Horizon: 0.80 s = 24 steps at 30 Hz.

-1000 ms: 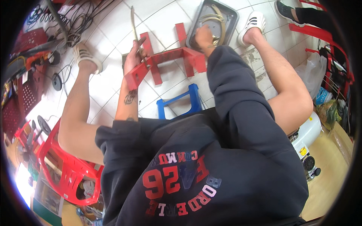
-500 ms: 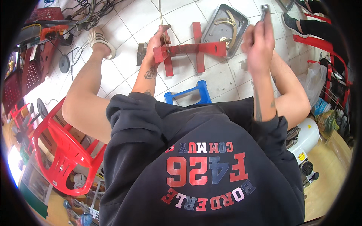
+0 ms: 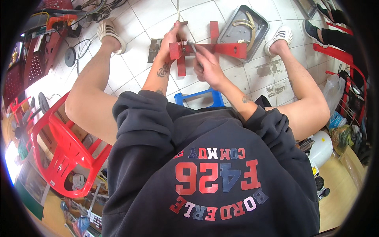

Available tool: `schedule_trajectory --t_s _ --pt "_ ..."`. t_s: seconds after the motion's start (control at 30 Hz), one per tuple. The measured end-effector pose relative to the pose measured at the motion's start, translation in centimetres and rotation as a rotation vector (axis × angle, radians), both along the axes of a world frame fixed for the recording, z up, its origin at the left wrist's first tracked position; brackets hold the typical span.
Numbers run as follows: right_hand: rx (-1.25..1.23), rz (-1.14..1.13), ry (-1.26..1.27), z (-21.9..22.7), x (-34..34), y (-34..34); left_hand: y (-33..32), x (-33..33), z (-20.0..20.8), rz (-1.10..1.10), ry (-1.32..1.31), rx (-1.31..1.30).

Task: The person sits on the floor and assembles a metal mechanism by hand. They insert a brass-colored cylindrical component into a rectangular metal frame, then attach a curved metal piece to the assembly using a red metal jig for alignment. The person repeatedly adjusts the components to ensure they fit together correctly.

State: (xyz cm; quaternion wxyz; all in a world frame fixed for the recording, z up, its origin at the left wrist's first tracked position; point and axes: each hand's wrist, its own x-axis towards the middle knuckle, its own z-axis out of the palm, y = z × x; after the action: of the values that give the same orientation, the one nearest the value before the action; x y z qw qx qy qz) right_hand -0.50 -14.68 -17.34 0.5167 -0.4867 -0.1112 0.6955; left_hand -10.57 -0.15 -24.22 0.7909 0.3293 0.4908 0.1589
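Observation:
A red metal stand (image 3: pixel 227 49) with crossing legs lies on the tiled floor in front of me. At its left end my left hand (image 3: pixel 171 42) is closed around a thin, pale rod (image 3: pixel 178 11), which runs upward out of view. My right hand (image 3: pixel 209 68) grips a metal wrench (image 3: pixel 192 46). The wrench's head is at the stand's left part, close to the left hand, and slightly blurred. From this angle I cannot tell whether it touches the stand or the rod.
A grey tray (image 3: pixel 265 29) with a curved brass-coloured piece stands behind the red stand. Nearer is a blue plastic stool (image 3: pixel 199 94). A metal block (image 3: pixel 154 50) lies left of my hand. Red chair (image 3: pixel 65 154) at left; cables (image 3: pixel 94 7) far left; another person's shoe (image 3: pixel 312 31) far right.
My right hand has come down and left with the wrench, from raised beside the tray to the stand's left end. My left hand stays on the rod.

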Motion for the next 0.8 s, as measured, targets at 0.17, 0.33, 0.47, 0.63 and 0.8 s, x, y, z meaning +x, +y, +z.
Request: schedule_trajectory --t_s 0.17,0.33,0.47,0.63,0.8 --pt "0.064 -0.116 -0.187 -1.2 -0.6 0.7 0.2 -0.4 -0.2 -0.003 -0.022 -0.02" --pt "0.07 -0.137 -0.192 -0.5 -1.0 1.2 -0.1 -0.1 1.8 -0.012 -0.074 -0.057" --pt "0.08 -0.127 -0.126 0.2 -0.9 1.4 0.1 -0.3 1.3 0.006 -0.095 -0.057" --pt "0.006 -0.119 -0.144 -0.8 -0.8 1.5 0.0 -0.4 0.4 0.005 -0.051 -0.033" --pt "-0.18 0.127 -0.592 -6.0 -1.1 0.3 0.2 -0.4 -0.5 -0.027 0.033 0.036"
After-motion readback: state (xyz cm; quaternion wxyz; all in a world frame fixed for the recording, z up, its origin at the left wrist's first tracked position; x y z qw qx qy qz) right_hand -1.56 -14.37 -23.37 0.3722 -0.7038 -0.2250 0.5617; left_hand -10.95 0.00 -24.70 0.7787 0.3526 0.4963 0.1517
